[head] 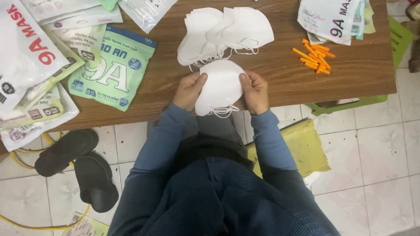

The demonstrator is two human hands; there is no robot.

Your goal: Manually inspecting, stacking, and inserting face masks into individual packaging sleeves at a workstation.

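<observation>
Holding a folded white face mask (220, 87) by its two side edges, the left hand (189, 90) and right hand (253, 91) each pinch it between thumb and curled fingers at the near edge of a brown wooden table (280, 83); the ear loops dangle just below the mask. At 12 o'clock from the held mask lies a fanned pile of white masks (223, 32), its lowest piece just beside the held one. At 2 o'clock, well apart, a small heap of orange strips (316, 56) rests on the table, with a stack of printed packets (334, 17) beyond it. At 9 to 10 o'clock lie a green printed pouch (114, 65) and further white pouches (26, 65). On the tiled floor at 8 o'clock sit two dark sandals (81, 166); at 4 o'clock, a yellow cushion (302, 148).
</observation>
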